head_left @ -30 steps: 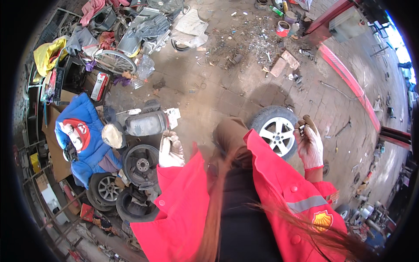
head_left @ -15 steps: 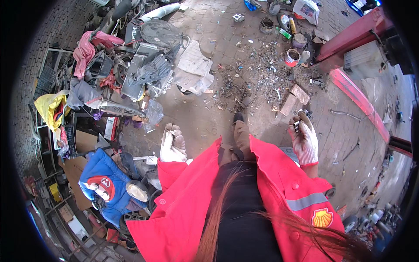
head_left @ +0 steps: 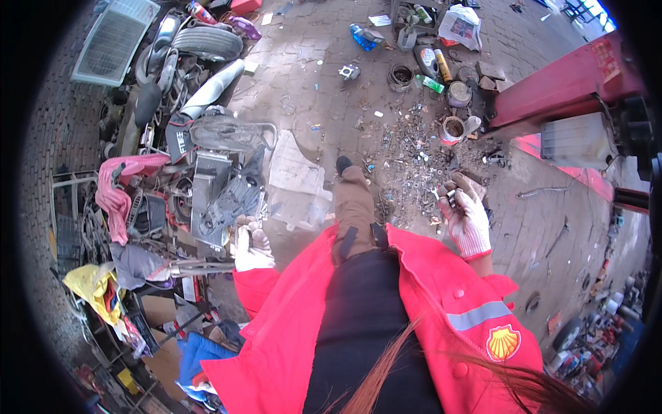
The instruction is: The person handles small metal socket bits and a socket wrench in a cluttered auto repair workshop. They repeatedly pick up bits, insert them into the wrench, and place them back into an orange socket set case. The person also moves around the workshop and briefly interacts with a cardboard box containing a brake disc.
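Note:
My left hand [head_left: 252, 248], in a white knit glove with soiled fingertips, is raised beside the red jacket with its fingers curled inward. What it holds, if anything, cannot be made out. My right hand [head_left: 468, 219], gloved the same way, is closed around small metal pieces [head_left: 452, 198], which show shiny between thumb and fingers; their exact kind is unclear. Beyond it, many small nuts, bolts and other bits of hardware [head_left: 407, 162] lie strewn over the paving. A flat grey sheet [head_left: 293, 172] rests on the floor beyond my left hand.
Scrap car parts, a tyre [head_left: 207, 43] and a white-framed grille [head_left: 116, 40] pile up at left. Tins [head_left: 453, 129], bottles [head_left: 433, 84] and a plastic bag [head_left: 460, 27] stand far right of centre. A red metal post with its base [head_left: 552, 83] juts in at right.
I have stepped forward: the scattered hardware, tins and scrap pile sit nearer, and the blue cloth item has slid toward the lower edge. Both hands stay raised and curled.

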### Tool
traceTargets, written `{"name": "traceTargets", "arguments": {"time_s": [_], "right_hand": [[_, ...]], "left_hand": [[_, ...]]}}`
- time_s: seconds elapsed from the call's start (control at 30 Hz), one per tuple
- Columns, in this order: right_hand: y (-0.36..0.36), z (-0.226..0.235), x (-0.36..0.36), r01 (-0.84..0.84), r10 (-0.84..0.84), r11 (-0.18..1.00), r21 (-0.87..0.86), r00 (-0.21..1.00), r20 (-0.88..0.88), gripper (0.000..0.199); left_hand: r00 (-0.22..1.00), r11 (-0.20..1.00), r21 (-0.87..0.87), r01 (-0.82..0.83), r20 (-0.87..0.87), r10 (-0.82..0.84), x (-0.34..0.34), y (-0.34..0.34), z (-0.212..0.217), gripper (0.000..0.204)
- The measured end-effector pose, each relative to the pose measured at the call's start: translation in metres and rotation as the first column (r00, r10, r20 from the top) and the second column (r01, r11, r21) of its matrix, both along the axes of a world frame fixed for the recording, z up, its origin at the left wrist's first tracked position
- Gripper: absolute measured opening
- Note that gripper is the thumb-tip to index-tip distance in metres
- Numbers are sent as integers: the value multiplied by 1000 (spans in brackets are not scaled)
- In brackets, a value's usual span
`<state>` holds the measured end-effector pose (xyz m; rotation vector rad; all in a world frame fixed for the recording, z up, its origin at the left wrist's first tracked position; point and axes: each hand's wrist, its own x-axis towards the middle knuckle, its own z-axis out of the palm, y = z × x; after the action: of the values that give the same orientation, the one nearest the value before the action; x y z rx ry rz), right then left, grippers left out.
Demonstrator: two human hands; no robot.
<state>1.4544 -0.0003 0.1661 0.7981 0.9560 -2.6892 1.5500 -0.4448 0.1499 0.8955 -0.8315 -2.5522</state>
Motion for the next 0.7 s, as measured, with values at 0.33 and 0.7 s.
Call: {"name": "traceTargets", "arguments": {"time_s": [0.33,0.7], "right_hand": [[-90,25,-207,85,-85,996,-22,996,6,32],[-147,-11,-474,164,-163,986,-34,986,31,30]], "left_hand": [[951,944,114,308,-58,-304,-286,-49,19,27],[971,966,96,238,-60,-233,-546,-118,14,26]]}}
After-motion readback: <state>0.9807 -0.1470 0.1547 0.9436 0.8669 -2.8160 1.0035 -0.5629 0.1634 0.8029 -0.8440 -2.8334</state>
